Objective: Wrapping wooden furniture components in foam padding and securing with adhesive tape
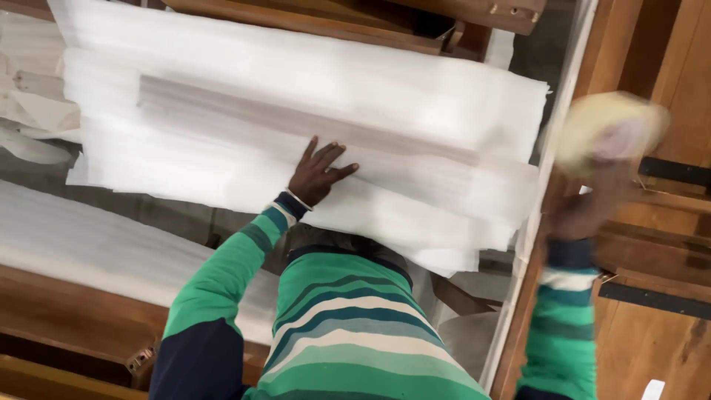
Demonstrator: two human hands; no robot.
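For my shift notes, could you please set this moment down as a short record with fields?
left hand: left hand pressed flat, fingers spread, on the white foam sheet
right hand: right hand raised at the side, gripping a roll of tape, blurred
foam sheet: several layers, wrapped over a long flat shape
sleeves: green, white and navy stripes
surroundings: brown wooden panels at right, more wood at top and lower left

Brown wooden furniture panels (670, 348) fill the right side, crossed by dark metal strips (655, 300). More wooden boards (81, 318) lie at the lower left and along the top edge (355, 22). Daylight is soft and even.
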